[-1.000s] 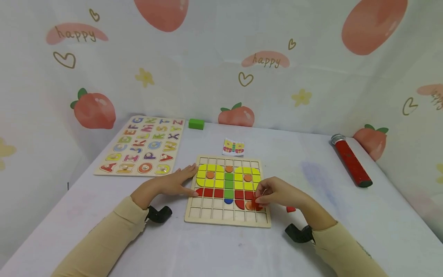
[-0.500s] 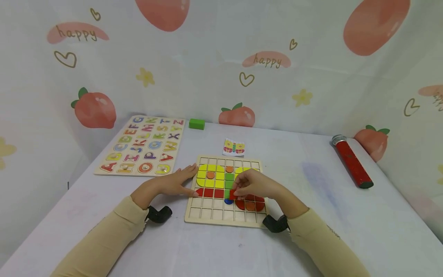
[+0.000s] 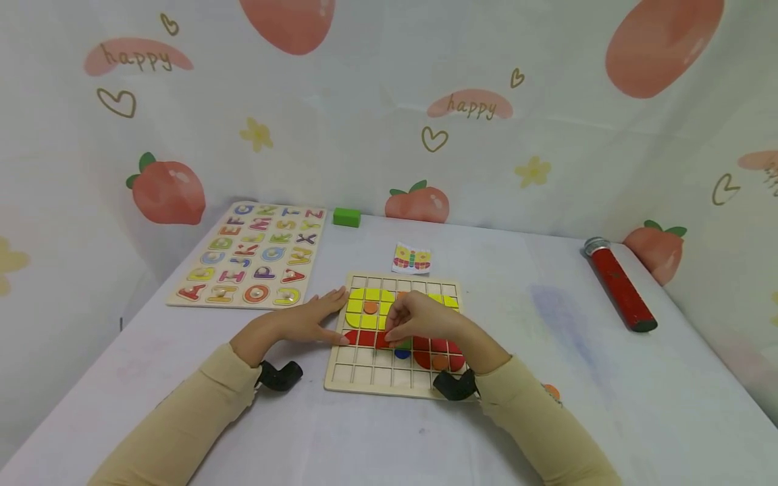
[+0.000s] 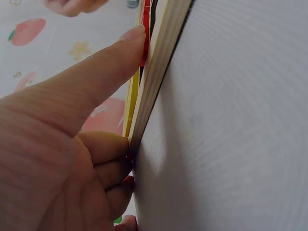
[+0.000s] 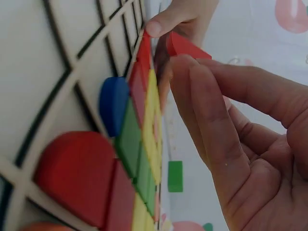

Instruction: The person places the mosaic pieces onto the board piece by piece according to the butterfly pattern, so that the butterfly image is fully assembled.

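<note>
In the head view a wooden grid board (image 3: 389,391) lies on the table, filled in part with yellow, red, green, orange and blue pieces. My left hand (image 3: 310,320) rests along its left edge, fingers straight and the thumb (image 4: 108,65) on the rim by a red piece. Over the middle of the board is my right hand (image 3: 428,317). Its fingertips pinch a red quarter-round piece (image 5: 185,47), held off the board in the right wrist view. Below the hand, a blue half-round piece (image 5: 114,106) sits under the green column (image 5: 128,137).
Behind the board lies a small picture card (image 3: 412,258) with a butterfly pattern. An alphabet board (image 3: 243,260) is at the back left, next to a green block (image 3: 346,217). A red microphone (image 3: 620,287) lies at the right. An orange disc (image 3: 552,391) shows beside the right sleeve.
My right hand has moved left from the board's lower right to its middle, with a red piece in its fingers. An orange disc now shows by the right sleeve. The left hand stays put.
</note>
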A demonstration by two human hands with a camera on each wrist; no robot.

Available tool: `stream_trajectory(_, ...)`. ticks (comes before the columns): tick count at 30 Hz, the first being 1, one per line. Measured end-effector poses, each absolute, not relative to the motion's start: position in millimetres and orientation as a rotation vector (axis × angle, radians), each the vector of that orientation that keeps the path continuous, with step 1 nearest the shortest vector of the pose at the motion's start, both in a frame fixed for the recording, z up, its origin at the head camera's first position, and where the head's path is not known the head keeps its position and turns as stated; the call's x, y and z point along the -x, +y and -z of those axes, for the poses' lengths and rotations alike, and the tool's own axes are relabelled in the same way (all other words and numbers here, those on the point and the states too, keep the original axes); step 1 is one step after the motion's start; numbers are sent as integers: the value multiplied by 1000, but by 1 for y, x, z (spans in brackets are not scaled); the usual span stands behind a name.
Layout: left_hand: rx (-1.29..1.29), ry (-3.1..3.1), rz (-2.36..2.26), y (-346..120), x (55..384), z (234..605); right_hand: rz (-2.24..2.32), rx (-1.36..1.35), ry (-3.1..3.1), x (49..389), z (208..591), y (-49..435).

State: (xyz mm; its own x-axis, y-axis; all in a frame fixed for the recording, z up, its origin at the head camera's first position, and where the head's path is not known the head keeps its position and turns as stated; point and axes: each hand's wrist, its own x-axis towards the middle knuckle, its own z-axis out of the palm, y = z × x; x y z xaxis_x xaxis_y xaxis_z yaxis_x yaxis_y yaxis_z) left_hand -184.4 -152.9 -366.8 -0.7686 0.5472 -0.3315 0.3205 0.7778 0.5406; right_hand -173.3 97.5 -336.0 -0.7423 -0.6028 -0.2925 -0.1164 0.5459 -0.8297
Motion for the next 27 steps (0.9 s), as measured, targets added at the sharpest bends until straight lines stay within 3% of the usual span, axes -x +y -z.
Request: stream_trajectory(27,-648,2483,-662,-152,183,364,958,654,2270,170,349,94)
